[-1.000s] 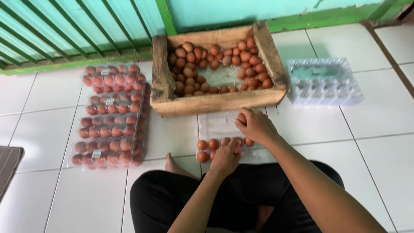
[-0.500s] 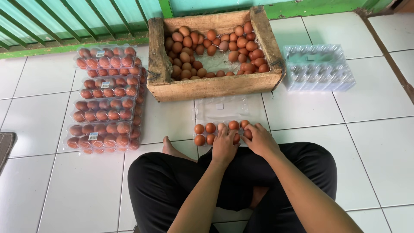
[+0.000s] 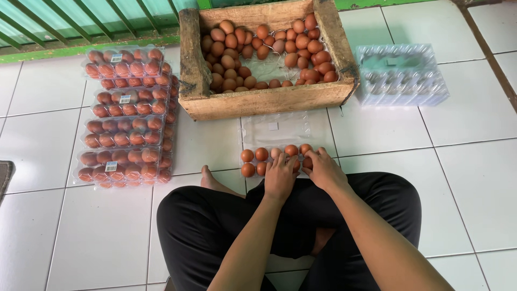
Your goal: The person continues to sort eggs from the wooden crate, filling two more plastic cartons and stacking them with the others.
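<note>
Two hands rest on a clear plastic egg tray [image 3: 280,141] lying on the white tiled floor [image 3: 468,178] just in front of the person's crossed legs. In the head view, the left hand [image 3: 280,177] lies flat, fingers spread over brown eggs [image 3: 254,161] in the tray's near rows; the right hand [image 3: 322,168] covers the tray's right end, fingers bent over eggs, and whether its grip pinches one I cannot tell. About seven eggs show uncovered there. The tray's lid half lies open toward a wooden crate [image 3: 264,102], just beyond it, holding several dozen loose brown eggs around a bare middle patch. Left of the crate, well apart from the hands, four filled egg packs [image 3: 125,116] lie in a column, stacked on others beneath. Right of the crate sits one stack of empty clear trays [image 3: 401,75]. Bare tile lies open on the person's right and near left. A green metal railing [image 3: 81,27] edges the floor at top left.
</note>
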